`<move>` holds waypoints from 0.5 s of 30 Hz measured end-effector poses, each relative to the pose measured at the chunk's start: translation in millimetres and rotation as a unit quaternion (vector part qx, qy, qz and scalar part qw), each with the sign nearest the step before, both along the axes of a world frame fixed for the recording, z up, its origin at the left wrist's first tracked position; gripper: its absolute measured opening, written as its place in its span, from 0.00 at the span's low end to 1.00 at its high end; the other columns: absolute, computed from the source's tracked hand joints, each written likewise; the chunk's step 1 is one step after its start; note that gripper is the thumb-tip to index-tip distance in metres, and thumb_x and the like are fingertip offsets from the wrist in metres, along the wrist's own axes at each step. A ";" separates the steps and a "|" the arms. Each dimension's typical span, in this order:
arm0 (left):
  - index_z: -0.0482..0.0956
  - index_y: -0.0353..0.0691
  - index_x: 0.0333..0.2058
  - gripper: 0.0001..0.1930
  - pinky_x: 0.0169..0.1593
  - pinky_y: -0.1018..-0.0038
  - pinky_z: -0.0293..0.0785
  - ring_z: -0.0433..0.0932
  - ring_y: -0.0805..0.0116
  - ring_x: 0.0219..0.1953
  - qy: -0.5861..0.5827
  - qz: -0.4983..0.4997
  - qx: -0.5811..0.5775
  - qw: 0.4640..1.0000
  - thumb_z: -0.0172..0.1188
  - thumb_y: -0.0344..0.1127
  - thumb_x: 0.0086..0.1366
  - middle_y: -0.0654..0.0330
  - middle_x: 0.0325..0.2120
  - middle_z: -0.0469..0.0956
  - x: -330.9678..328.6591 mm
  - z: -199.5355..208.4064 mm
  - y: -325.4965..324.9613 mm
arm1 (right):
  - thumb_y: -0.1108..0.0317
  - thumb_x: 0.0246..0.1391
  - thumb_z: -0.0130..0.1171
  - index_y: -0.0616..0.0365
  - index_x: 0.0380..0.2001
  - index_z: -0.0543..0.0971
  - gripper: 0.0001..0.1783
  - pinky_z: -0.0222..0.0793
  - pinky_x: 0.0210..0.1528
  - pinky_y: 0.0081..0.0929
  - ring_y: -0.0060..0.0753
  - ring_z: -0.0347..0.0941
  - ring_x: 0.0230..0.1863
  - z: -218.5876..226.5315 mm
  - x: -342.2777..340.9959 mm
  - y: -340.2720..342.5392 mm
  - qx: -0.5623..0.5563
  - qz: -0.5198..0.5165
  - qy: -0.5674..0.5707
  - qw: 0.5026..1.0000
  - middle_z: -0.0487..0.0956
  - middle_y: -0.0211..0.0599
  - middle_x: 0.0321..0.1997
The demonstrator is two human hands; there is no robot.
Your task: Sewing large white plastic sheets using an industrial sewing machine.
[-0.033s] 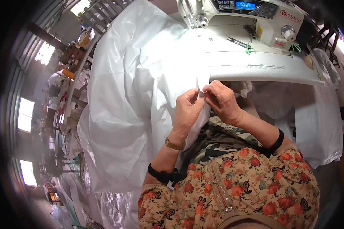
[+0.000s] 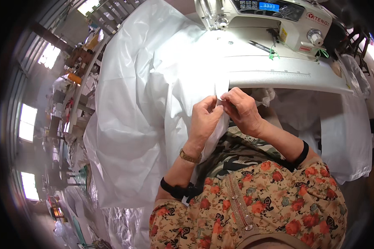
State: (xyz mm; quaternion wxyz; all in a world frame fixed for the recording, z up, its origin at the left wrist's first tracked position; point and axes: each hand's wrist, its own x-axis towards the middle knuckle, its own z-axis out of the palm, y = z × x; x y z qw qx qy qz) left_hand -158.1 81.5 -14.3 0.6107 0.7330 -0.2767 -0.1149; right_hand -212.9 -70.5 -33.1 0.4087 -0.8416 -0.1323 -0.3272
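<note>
A large white, slightly shiny sheet of fabric (image 2: 129, 137) spreads over the left of the sewing table and hangs down towards my lap. Its right edge runs from the sewing machine (image 2: 262, 10) down to my fingers. My left hand (image 2: 204, 118), with a watch on its wrist, pinches the fabric edge between thumb and fingers. Close beside it, my right hand (image 2: 244, 111) is also closed in a pinch on the same edge. The fingertips almost meet, and the exact fold between them is partly hidden. Beneath the machine's needle area, bright light washes out the fabric.
On the machine bed lie dark thread snips (image 2: 261, 46) with green thread tied on. A ruler scale (image 2: 289, 73) runs along the white table front (image 2: 278, 81). More white sheeting (image 2: 345, 133) hangs at the right. Cluttered shelving and windows stand at the left.
</note>
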 end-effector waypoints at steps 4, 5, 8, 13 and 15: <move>0.75 0.32 0.32 0.06 0.27 0.83 0.64 0.68 0.83 0.24 0.151 -0.053 -0.109 0.981 0.56 0.30 0.65 0.70 0.23 0.72 0.6 2.4 6.4 | 0.77 0.49 0.60 0.59 0.38 0.75 0.11 0.71 0.37 0.37 0.45 0.74 0.34 0.9 -0.8 4.4 -0.075 -0.021 -0.035 0.996 0.74 0.40 0.32; 0.75 0.32 0.32 0.06 0.27 0.83 0.64 0.68 0.83 0.24 0.151 -0.022 -0.126 0.980 0.56 0.30 0.65 0.70 0.23 0.72 -0.2 2.9 5.9 | 0.77 0.49 0.60 0.59 0.38 0.76 0.11 0.72 0.38 0.36 0.44 0.74 0.35 1.0 -1.1 4.5 -0.083 -0.030 -0.052 0.995 0.75 0.40 0.33; 0.74 0.34 0.35 0.08 0.27 0.85 0.66 0.70 0.82 0.24 0.275 -0.047 -0.124 0.952 0.57 0.34 0.68 0.67 0.25 0.74 0.0 3.6 5.2 | 0.78 0.48 0.59 0.60 0.39 0.77 0.12 0.73 0.40 0.34 0.42 0.76 0.36 -2.0 -2.9 2.9 -0.168 0.004 -0.070 0.983 0.77 0.40 0.34; 0.72 0.36 0.26 0.10 0.21 0.81 0.56 0.61 0.85 0.19 0.159 0.083 -0.101 0.979 0.59 0.31 0.66 0.71 0.18 0.68 12.6 15.8 7.3 | 0.74 0.59 0.52 0.66 0.43 0.75 0.11 0.74 0.41 0.26 0.34 0.78 0.37 -7.0 9.2 -9.5 0.172 0.036 0.092 0.980 0.80 0.43 0.36; 0.65 0.34 0.17 0.17 0.20 0.75 0.55 0.58 0.82 0.19 -0.111 0.145 0.101 0.978 0.61 0.29 0.61 0.64 0.11 0.62 28.8 35.0 17.4 | 0.62 0.67 0.49 0.69 0.50 0.72 0.19 0.74 0.42 0.21 0.24 0.77 0.38 -7.0 32.2 -8.1 0.339 -0.015 0.244 0.909 0.80 0.42 0.38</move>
